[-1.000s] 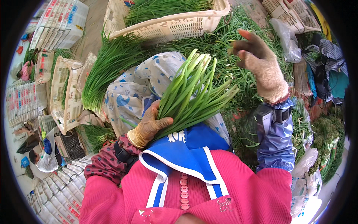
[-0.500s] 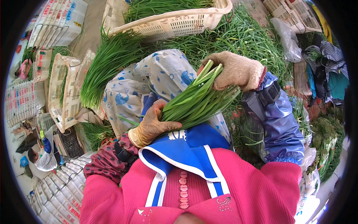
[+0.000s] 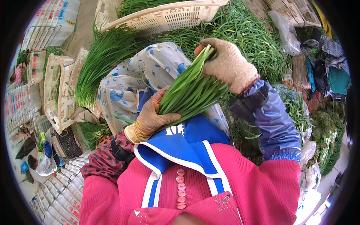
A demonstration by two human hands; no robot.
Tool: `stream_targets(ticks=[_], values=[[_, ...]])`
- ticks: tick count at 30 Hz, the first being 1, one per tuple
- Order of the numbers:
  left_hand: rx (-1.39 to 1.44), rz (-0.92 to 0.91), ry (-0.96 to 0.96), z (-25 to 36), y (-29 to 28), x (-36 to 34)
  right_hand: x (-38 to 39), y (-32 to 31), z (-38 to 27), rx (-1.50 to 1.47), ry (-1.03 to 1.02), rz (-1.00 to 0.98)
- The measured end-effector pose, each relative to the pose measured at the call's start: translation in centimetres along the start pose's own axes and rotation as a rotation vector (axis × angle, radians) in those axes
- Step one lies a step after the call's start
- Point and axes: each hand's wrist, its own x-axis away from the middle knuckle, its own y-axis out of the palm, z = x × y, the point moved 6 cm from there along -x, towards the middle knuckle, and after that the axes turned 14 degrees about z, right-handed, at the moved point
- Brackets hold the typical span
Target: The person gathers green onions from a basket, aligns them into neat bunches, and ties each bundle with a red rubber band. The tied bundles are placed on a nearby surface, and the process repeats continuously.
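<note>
A bunch of green garlic chives (image 3: 191, 92) lies slantwise above my lap, its pale cut ends pointing up and away. My left hand (image 3: 150, 118), in a translucent tan rubber glove, is closed round the near, leafy part. At the pale ends, my right hand (image 3: 230, 62) wears a beige knitted glove and has its fingers curled round the stalks. One bare fingertip shows beyond the knitted glove. Under the bunch are a blue apron (image 3: 202, 129) with white trim and a pale, blue-patterned plastic cover (image 3: 116, 93) over my legs.
A long heap of chives (image 3: 101, 63) lies left of my knees. Ahead stands a cream plastic crate (image 3: 165, 18) holding more chives. Loose greens (image 3: 258, 48) spread at the far right. Another crate (image 3: 56, 90) stands at left; a person (image 3: 45, 161) is beyond it.
My right hand has moved slightly up and left along the stalks, and the bunch now stands steeper, its pale ends drawn together. My left hand keeps its hold. The whole view has shifted a little.
</note>
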Motion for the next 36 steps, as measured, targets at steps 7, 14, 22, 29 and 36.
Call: stream_targets(ticks=[7,14,22,29,36], values=[[-0.102,0.027,-0.137,-1.1,-1.2,0.3,-5.3,-11.0,3.9,0.338,-0.144,0.567],[0.035,0.029,-0.186,-1.2,-2.2,-0.1,-4.4,-24.8,13.7,0.983,0.304,0.404],[0.187,-0.054,-0.133,-0.5,-3.0,-0.9,5.4,0.9,9.6,-0.789,0.033,-0.234],[0.064,0.133,0.027,1.4,-5.3,-2.3,2.4,3.0,5.1,-1.112,0.23,-0.074],[0.137,0.213,-0.009,3.4,-8.5,-3.3,2.5,3.2,4.1,-1.248,0.219,-0.145]])
